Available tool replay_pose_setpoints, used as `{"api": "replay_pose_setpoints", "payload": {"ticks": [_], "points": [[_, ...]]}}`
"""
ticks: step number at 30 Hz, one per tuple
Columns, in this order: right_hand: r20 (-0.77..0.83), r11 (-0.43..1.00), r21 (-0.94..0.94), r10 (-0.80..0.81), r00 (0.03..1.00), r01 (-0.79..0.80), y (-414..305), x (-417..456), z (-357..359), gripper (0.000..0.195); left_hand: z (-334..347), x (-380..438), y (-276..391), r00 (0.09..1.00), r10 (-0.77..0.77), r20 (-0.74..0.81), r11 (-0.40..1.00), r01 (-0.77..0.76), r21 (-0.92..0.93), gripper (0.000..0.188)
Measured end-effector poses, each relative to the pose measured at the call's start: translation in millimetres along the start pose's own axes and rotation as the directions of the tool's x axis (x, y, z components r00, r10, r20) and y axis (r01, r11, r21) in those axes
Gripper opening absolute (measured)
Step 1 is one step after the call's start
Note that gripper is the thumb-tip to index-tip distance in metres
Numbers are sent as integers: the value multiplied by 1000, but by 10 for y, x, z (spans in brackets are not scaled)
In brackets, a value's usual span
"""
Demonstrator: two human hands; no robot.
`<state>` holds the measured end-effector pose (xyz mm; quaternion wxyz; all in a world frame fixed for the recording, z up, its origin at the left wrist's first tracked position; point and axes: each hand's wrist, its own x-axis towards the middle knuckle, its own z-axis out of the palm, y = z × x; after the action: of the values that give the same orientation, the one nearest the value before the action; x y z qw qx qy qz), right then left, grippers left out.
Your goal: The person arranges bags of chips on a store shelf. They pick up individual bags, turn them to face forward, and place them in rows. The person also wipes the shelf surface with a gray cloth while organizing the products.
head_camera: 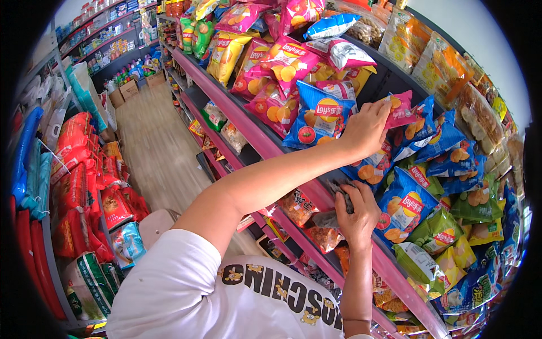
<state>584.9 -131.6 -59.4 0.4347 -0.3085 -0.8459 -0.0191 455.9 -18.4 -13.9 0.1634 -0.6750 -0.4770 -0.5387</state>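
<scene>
My left hand [367, 129] reaches across the upper shelf, its fingers gripping the edge of a pink bag of potato chips [400, 109]. Just below that wrist lies a blue Lay's bag [374, 163], partly covered by the hand. Another blue Lay's bag [324, 116] leans beside the hand on its left. Closer to my body, my right hand [359, 212] is at the pink front edge of the shelf [315, 193] with a crumpled dark grey cloth [345, 195] in its fingers. A further blue Lay's bag [406, 207] stands to the right of this hand.
Pink chip bags [283, 63] crowd the shelf's far end; green bags [436, 229] lie at the right. Clear snack packs [440, 68] line the back. Lower shelves hold packaged snacks [296, 205]. Across the wood-look aisle floor [146, 114] are stacked red sacks [74, 169] and a stool [156, 226].
</scene>
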Motion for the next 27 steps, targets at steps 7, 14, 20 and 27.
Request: {"api": "replay_pose_setpoints", "payload": {"ticks": [7,14,20,27], "points": [[15,1000,-3,18,1000,-18,-21,5,-14,17,-31,119,-34,995,-18,93,998,13,59,59],[30,998,21,58,998,-59,-53,2,-30,17,-223,240,-173,974,110,-197,985,-133,-107,48],[37,998,18,62,997,-63,-32,-1,-35,17,-850,326,-177,862,262,-435,947,-316,-57,50],[42,998,30,53,998,-54,-51,12,-35,17,-1640,61,-593,907,393,-152,915,-369,164,52]]}}
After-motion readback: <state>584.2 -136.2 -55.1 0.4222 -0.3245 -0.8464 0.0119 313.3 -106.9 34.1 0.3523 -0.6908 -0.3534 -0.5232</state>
